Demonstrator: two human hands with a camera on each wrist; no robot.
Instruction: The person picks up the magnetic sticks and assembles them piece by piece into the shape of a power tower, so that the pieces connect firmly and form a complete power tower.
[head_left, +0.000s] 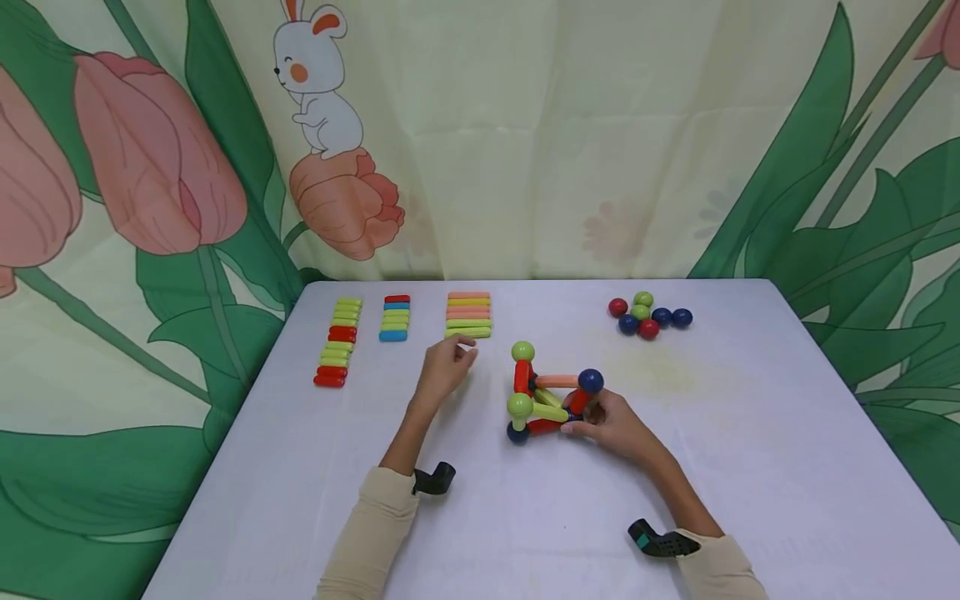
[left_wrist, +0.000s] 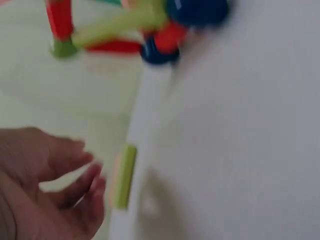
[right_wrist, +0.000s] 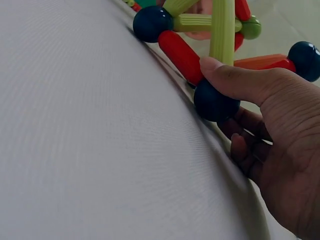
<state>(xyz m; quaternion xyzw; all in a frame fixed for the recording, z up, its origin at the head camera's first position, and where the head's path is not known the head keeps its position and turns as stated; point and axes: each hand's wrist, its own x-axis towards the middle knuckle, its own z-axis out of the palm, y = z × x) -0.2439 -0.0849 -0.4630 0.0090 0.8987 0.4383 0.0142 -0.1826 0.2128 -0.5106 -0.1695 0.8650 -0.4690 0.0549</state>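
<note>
"So, how best to manage the glossy toy frame of red, orange and yellow-green rods with dark-blue and light-green balls (head_left: 550,412)?"

"Steady it low with the right hand (head_left: 619,427) — thumb at the join above the shiny dark-blue corner ball (right_wrist: 216,102), curled fingers behind, pinching firmly but without twisting the joints."

"And the left hand (head_left: 444,367)?"

"Holding nothing, with thumb and fingertips apart, just in front of the row of orange-pink, yellow and yellow-green rods (head_left: 468,314). Best to take a rod by its middle, sparing the ends for joining."

"And the frame, relative to the grip?"

"Over the white-covered table (head_left: 465,533), mainly to the left of the right hand, pinched only at its right-hand side. Hard to tell whether resting or slightly lifted — so support the far side before pressing anything on"
</note>
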